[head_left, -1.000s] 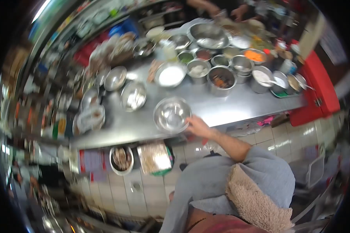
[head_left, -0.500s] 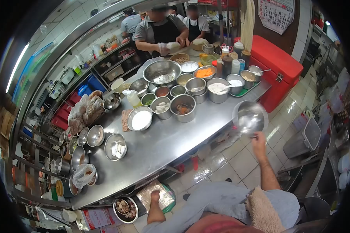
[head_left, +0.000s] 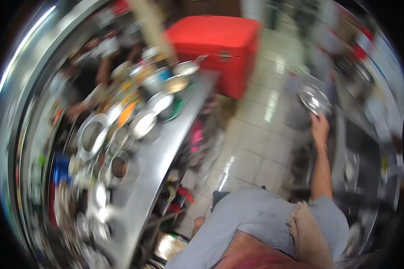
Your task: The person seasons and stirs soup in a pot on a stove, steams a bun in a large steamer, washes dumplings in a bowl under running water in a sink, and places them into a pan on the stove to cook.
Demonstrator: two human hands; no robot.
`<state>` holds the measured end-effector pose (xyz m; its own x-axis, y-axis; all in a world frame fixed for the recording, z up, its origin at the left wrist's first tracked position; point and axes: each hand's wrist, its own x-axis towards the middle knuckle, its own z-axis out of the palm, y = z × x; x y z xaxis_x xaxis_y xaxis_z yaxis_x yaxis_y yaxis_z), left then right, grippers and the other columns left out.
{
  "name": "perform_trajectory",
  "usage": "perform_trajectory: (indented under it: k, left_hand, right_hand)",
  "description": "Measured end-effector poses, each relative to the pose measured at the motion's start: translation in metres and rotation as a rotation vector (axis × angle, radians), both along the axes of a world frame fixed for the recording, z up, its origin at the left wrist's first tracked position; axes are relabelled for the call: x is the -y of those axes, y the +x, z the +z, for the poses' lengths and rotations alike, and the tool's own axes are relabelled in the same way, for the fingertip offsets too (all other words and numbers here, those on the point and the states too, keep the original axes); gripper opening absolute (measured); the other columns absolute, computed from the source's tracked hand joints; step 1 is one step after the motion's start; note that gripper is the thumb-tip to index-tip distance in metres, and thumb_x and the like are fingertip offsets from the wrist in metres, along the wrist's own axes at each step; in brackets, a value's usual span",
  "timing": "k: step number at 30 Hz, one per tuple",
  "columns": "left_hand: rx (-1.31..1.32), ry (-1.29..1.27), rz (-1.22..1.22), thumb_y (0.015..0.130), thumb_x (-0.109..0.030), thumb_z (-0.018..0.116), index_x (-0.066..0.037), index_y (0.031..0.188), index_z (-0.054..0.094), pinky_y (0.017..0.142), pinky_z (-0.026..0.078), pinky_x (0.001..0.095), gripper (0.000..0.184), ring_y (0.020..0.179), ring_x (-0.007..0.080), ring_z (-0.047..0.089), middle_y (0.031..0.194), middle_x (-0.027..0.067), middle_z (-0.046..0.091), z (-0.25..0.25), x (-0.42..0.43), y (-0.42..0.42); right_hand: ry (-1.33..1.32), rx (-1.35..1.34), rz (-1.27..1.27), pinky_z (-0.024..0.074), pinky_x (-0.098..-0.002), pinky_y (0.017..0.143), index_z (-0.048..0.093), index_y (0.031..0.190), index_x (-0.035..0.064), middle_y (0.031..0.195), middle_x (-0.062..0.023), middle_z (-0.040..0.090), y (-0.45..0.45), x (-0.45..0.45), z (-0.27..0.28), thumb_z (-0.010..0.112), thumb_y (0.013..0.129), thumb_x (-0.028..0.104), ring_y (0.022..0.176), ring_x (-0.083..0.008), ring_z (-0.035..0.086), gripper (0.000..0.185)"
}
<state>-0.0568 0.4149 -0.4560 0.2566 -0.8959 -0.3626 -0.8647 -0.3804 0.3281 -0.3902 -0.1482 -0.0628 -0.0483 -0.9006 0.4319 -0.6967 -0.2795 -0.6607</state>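
At the right of the view, my right hand (head_left: 319,124) holds a shiny metal bowl (head_left: 314,98) by its near rim, with the arm stretched forward. The bowl is over the aisle side of a dark counter and looks blurred by motion. Low in the middle, a small part of my left hand (head_left: 199,223) shows beside my grey shirt; its fingers cannot be made out. A beige fluffy cloth (head_left: 310,233) hangs over my right side.
To the left runs a steel table (head_left: 159,154) crowded with metal bowls and pots. A large red cooler box (head_left: 213,49) stands past its end. Tiled floor (head_left: 251,134) lies between the table and the right-hand counter (head_left: 363,157). People (head_left: 87,67) stand behind the table.
My view has swung right, away from the steel table. The bowl in my right hand has moved from over the table, past its edge, to the right-hand counter side.
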Motion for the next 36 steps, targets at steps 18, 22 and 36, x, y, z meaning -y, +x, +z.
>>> perform_trajectory:
  k: [18, 22, 36]
  left_hand:
    - [-0.958, -0.043, 0.584, 0.084, -0.019, 0.055, -0.009, 0.088, 0.056, 0.037, 0.033, 0.0226, 0.01, 0.045, 0.0084, 0.041, 0.06, -0.0013, 0.046, 0.113, 0.538, 0.133]
    - [-1.007, -0.168, 0.601, 0.084, -0.021, 0.058, -0.009, 0.092, 0.056, 0.04, 0.035, 0.023, 0.014, 0.046, 0.009, 0.043, 0.056, -0.002, 0.045, 0.126, 0.598, 0.078]
    - [-0.051, 0.537, 0.29, 0.069, -0.043, 0.057, -0.006, 0.082, 0.067, 0.075, 0.047, 0.0403, 0.04, 0.085, 0.0287, 0.06, 0.087, 0.0178, 0.063, 0.08, 0.498, -0.076]
  right_hand:
    - [0.207, 0.093, -1.029, 0.0431, -0.0391, 0.082, 0.057, 0.103, -0.0014, 0.1, -0.0213, 0.06, -0.267, 0.061, -0.007, 0.058, 0.072, 0.058, 0.096, -0.0328, 0.057, 0.067]
    - [0.372, 0.472, -1.096, 0.0432, -0.0369, 0.085, 0.059, 0.101, -0.0042, 0.104, -0.0218, 0.059, -0.331, 0.051, -0.023, 0.05, 0.072, 0.066, 0.097, -0.0309, 0.058, 0.076]
    - [0.323, 0.426, -0.565, 0.0506, -0.0409, 0.068, 0.057, 0.099, -0.0002, 0.094, -0.0163, 0.06, -0.486, 0.158, -0.099, 0.059, 0.076, 0.016, 0.078, -0.0267, 0.061, 0.028]
